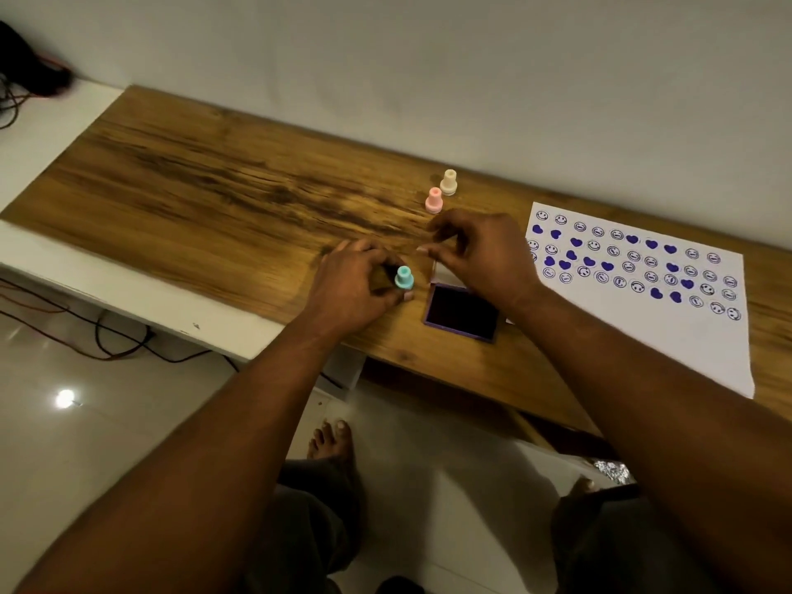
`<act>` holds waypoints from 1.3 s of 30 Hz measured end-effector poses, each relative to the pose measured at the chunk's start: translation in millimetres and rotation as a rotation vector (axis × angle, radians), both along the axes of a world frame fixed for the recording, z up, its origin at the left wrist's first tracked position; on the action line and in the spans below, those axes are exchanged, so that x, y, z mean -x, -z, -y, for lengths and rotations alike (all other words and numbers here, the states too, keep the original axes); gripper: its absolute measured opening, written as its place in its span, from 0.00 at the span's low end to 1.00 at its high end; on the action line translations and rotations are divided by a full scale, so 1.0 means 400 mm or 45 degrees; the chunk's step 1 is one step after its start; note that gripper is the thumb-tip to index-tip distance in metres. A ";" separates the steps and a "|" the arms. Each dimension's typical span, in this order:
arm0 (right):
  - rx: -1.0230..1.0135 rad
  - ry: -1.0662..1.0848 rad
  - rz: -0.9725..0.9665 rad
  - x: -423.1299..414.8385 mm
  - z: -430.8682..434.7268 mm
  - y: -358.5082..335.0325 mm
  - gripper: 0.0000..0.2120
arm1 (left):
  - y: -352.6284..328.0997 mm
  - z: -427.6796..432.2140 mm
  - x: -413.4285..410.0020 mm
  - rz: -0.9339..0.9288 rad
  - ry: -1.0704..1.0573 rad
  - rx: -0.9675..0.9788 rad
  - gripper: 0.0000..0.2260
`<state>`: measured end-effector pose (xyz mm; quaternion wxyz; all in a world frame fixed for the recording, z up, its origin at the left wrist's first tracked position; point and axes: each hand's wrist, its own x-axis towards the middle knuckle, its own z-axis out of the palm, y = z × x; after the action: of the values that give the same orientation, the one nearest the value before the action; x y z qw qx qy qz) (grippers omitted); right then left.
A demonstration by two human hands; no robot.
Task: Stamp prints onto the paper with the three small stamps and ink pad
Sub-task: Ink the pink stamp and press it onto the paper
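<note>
A teal stamp (403,278) stands upright on the wooden table (205,186), with my left hand (355,289) curled around its left side and touching it. Just right of it lies the open purple ink pad (463,312), its clear lid (443,274) raised at the back. My right hand (480,255) hovers over that lid, fingers bent and pinched at its top edge. A pink stamp (434,200) and a cream stamp (448,182) stand together farther back. The white paper (668,336) on the right is covered with purple smiley and heart prints.
The table's back edge meets a white wall. A white shelf (38,135) with dark cables (25,79) lies at the far left. Below the table's front edge I see tiled floor, more cables and my bare feet.
</note>
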<state>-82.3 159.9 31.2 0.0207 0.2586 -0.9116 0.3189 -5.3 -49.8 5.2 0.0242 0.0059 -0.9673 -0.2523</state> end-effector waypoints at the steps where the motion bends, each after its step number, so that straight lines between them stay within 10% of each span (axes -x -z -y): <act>1: 0.012 0.063 -0.024 0.015 -0.004 -0.008 0.18 | -0.001 0.004 -0.001 0.009 -0.009 -0.011 0.23; 17: -0.576 -0.059 -0.317 0.150 0.087 0.002 0.20 | -0.019 0.063 0.000 -0.011 -0.063 -0.330 0.31; 39: 0.361 0.102 0.266 -0.064 0.004 -0.110 0.08 | -0.094 -0.071 -0.008 -0.376 -0.092 -0.433 0.18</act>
<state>-56.7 158.2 75.0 -0.0253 0.1818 -0.8643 0.4682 -2.0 -21.4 42.9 0.1731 0.0074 -0.8961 -0.4087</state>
